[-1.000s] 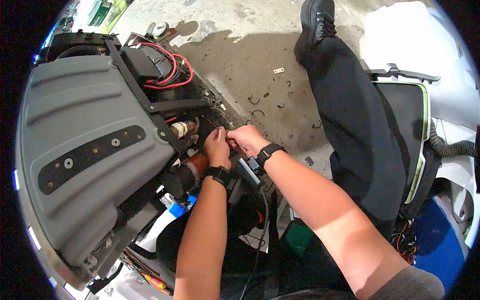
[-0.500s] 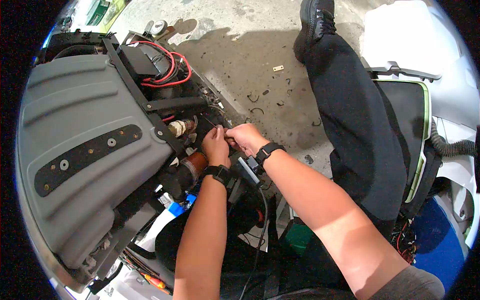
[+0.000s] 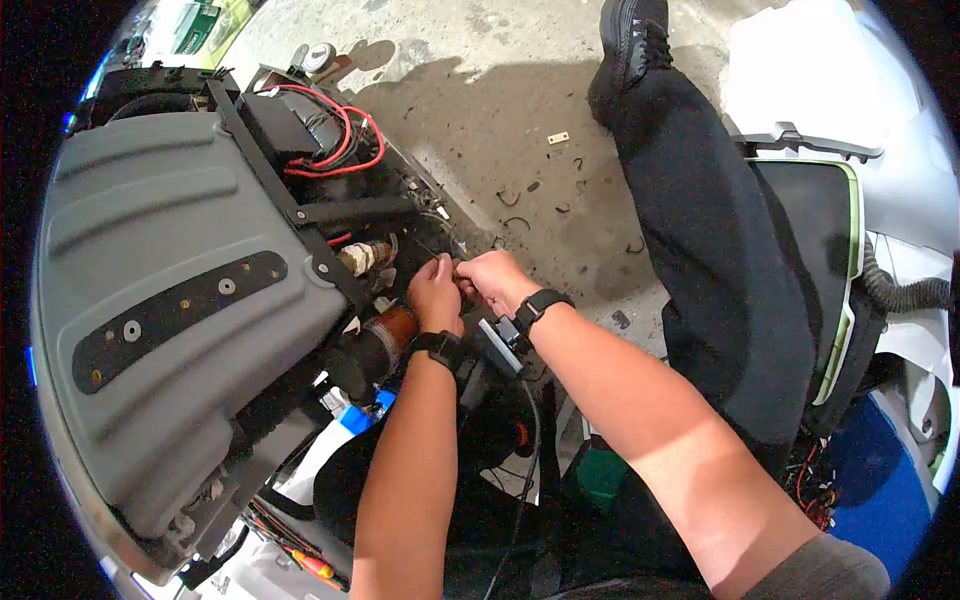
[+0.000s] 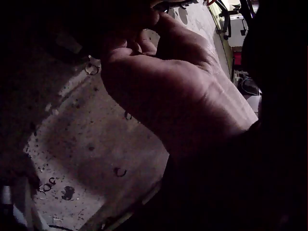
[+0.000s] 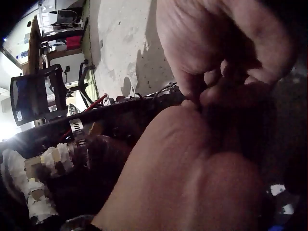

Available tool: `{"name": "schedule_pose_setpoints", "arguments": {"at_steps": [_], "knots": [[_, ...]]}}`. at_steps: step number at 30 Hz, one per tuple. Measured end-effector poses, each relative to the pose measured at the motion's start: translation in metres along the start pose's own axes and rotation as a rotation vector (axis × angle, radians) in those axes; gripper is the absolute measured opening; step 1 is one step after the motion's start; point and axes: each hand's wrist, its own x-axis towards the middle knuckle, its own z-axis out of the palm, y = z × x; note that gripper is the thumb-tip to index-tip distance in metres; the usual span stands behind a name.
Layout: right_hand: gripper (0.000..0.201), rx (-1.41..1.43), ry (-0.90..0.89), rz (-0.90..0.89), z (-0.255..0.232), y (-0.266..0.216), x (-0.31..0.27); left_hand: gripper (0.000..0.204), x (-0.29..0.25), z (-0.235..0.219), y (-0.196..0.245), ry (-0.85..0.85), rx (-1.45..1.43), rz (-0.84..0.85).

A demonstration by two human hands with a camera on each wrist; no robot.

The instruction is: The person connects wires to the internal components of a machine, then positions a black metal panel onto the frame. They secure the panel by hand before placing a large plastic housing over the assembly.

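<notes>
In the head view both hands meet beside the machine's open frame. The left hand point(image 3: 435, 298) pinches a thin dark wire point(image 3: 424, 246), which sticks out past its fingertips up and to the left. Close against it, the right hand point(image 3: 490, 277) has thumb and fingers curled together on the same spot. The right wrist view shows the right hand's curled fingers point(image 5: 236, 89) right at the left hand point(image 5: 187, 163), and the held part is hidden between them. In the dark left wrist view the left hand point(image 4: 163, 86) bends its fingers inward.
A large grey moulded tank point(image 3: 180, 230) fills the left. Red cables point(image 3: 375, 140), a brown hose point(image 3: 395, 330) and a white-wrapped fitting point(image 3: 360, 257) lie near the hands. Debris dots the concrete floor point(image 3: 480, 130). A black-trousered leg point(image 3: 700, 250) and white panels point(image 3: 800, 80) are at right.
Both hands stay together in nearly the same place, with only slight shifts of the fingers. The view itself sways a little.
</notes>
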Motion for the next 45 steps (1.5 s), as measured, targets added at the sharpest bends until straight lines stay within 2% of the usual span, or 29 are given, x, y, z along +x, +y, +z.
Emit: {"name": "schedule_pose_setpoints", "arguments": {"at_steps": [2, 8, 11, 17, 20, 22, 26, 30, 33, 35, 36, 38, 39, 41, 45], "knots": [[0.015, -0.025, 0.002, -0.005, 0.001, -0.004, -0.004, 0.023, 0.005, 0.001, -0.005, 0.034, -0.013, 0.051], [0.015, -0.008, 0.013, -0.032, 0.002, -0.002, 0.002, 0.023, 0.010, -0.001, -0.006, 0.024, 0.035, 0.080], [0.014, -0.094, -0.018, -0.029, 0.001, -0.003, 0.001, 0.023, 0.011, -0.001, -0.006, 0.047, 0.051, 0.081], [0.015, 0.046, 0.008, -0.072, 0.005, 0.011, 0.010, 0.022, 0.009, 0.001, -0.005, 0.077, -0.029, 0.041], [0.013, 0.074, -0.027, 0.010, 0.005, 0.004, -0.002, 0.021, 0.007, 0.001, -0.002, 0.077, -0.054, 0.014], [0.011, 0.114, -0.087, 0.207, 0.003, -0.002, -0.009, 0.021, 0.008, 0.001, -0.002, 0.087, -0.076, -0.008], [0.012, 0.195, -0.179, 0.329, -0.002, 0.001, 0.002, 0.024, 0.004, 0.003, 0.002, 0.117, -0.068, -0.026], [0.013, 0.126, -0.175, 0.276, 0.003, 0.008, 0.015, 0.025, 0.002, 0.001, 0.007, 0.061, -0.098, -0.091], [0.012, 0.115, -0.109, 0.278, 0.008, 0.003, 0.013, 0.025, 0.004, 0.000, 0.003, 0.066, -0.012, -0.029], [0.011, 0.142, -0.027, 0.276, 0.012, 0.003, 0.014, 0.024, 0.006, -0.002, -0.005, 0.073, 0.337, 0.426], [0.011, 0.144, -0.026, 0.279, 0.012, 0.002, 0.014, 0.024, 0.006, -0.002, -0.005, 0.072, 0.339, 0.424], [0.012, 0.215, -0.056, 0.296, 0.009, -0.001, 0.013, 0.024, 0.006, 0.001, -0.004, 0.068, 0.207, 0.245], [0.012, 0.218, -0.054, 0.295, 0.007, 0.001, 0.018, 0.024, 0.003, 0.002, -0.002, 0.065, 0.209, 0.246], [0.015, 0.276, -0.142, 0.318, 0.002, 0.007, 0.028, 0.023, -0.004, 0.003, 0.003, 0.013, 0.063, 0.109], [0.015, 0.066, -0.092, 0.201, 0.005, 0.018, 0.034, 0.023, -0.004, -0.001, 0.001, -0.030, 0.159, 0.239]]}}
